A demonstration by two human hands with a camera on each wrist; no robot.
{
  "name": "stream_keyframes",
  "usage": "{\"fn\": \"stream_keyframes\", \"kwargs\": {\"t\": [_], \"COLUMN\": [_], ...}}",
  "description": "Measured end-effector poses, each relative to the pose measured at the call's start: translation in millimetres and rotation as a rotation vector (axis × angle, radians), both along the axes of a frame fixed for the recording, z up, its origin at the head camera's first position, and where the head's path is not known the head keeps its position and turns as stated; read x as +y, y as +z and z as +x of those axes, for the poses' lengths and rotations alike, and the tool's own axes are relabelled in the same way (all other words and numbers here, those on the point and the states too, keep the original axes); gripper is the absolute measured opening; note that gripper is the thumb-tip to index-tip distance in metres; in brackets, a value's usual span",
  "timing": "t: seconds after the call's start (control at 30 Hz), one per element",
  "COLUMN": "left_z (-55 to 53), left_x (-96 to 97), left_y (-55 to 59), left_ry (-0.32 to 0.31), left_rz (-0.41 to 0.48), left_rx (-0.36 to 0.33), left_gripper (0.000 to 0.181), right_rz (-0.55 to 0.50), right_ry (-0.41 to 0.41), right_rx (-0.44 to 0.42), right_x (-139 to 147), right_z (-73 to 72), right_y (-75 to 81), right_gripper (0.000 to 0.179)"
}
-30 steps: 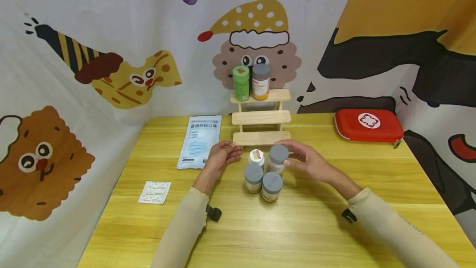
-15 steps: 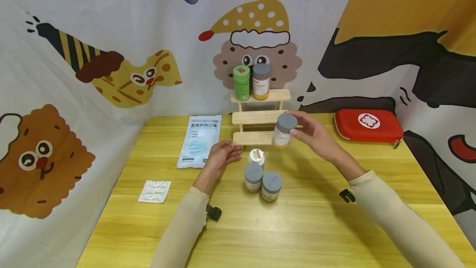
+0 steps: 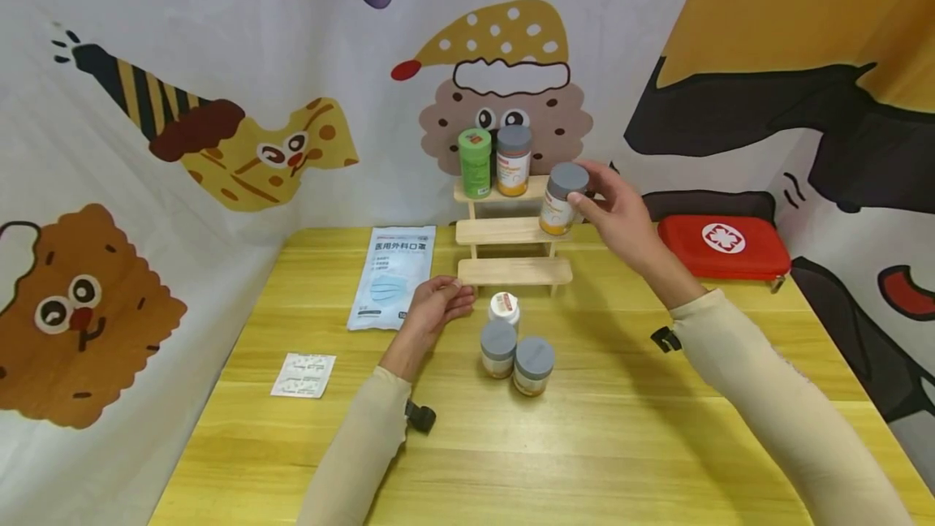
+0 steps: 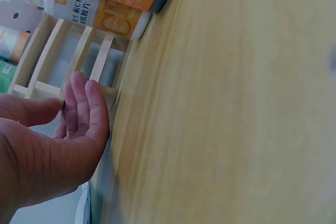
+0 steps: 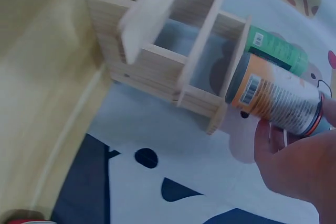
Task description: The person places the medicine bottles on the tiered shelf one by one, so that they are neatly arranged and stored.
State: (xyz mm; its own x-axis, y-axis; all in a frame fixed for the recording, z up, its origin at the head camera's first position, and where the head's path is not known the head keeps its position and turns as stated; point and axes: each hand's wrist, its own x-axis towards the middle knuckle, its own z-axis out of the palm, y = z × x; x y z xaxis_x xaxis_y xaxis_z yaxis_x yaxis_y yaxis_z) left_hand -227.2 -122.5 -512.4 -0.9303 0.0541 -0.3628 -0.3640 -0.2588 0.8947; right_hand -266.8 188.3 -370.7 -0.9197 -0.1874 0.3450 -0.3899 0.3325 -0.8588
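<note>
My right hand (image 3: 621, 222) grips a pill bottle (image 3: 557, 213) with a grey lid and a white-and-orange label, thumb and fingers around its upper part. It is raised at the right end of a three-step wooden rack (image 3: 511, 271), overlapping the upper steps in the head view. In the right wrist view the bottle's base (image 5: 239, 80) is close by the top step. My left hand (image 3: 434, 311) pinches the left end of the bottom step between thumb and fingers. On the top step stand a green bottle (image 3: 476, 165) and another grey-lidded bottle (image 3: 514, 165).
In front of the rack stand a small white-capped bottle (image 3: 504, 311) and two grey-lidded bottles (image 3: 498, 351). A mask packet (image 3: 387, 266) lies left of the rack, a blister pack (image 3: 303, 376) nearer. At the right back is a red first-aid case (image 3: 719, 246). A printed curtain (image 3: 329, 23) hangs behind.
My right hand has lifted the grey-lidded bottle from the group on the table, up past the lower step to the upper steps' right end. The left hand stays at the rack.
</note>
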Motion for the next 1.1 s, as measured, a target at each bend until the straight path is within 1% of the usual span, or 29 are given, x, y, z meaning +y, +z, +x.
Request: {"fn": "stream_keyframes", "kwargs": {"t": [0.1, 0.2, 0.27, 0.47, 0.7, 0.8, 0.97, 1.1], "left_z": [-0.5, -1.2, -2.0, -3.4, -2.5, -2.1, -2.5, -2.8], "left_x": [0.3, -0.2, -0.8, -1.4, -2.4, -2.3, -1.7, -2.0], "left_y": [-0.3, -0.6, -1.0, -1.4, -0.6, -0.2, -0.9, -1.3], "left_ry": [0.001, 0.002, 0.0, -0.006, -0.004, 0.001, -0.003, -0.008], "left_rz": [-0.001, -0.001, 0.001, 0.008, 0.007, 0.007, 0.013, 0.01], "left_rx": [-0.001, -0.006, -0.009, -0.007, -0.005, -0.004, -0.002, -0.001], "left_gripper": [0.011, 0.01, 0.01, 0.011, 0.011, 0.01, 0.009, 0.011], "right_rz": [-0.025, -0.063, -0.092, -0.132, -0.177, -0.172, -0.153, -0.143], "right_ry": [-0.037, -0.071, -0.095, -0.161, -0.168, -0.169, -0.177, -0.203], "right_rx": [-0.005, -0.001, 0.007, 0.023, 0.022, 0.01, -0.01, -0.018], "right_x": [-5, -11, -16, -27, -30, -30, -32, -33], "right_z": [-7.9, -14.9, -18.9, -30.7, -49.5, -56.4, -59.9, -61.0], "right_y": [7.3, 11.2, 12.6, 13.2, 11.4, 11.0, 11.3, 12.4], "right_gripper": [0.051, 0.051, 0.05, 0.049, 0.05, 0.05, 0.051, 0.051]}}
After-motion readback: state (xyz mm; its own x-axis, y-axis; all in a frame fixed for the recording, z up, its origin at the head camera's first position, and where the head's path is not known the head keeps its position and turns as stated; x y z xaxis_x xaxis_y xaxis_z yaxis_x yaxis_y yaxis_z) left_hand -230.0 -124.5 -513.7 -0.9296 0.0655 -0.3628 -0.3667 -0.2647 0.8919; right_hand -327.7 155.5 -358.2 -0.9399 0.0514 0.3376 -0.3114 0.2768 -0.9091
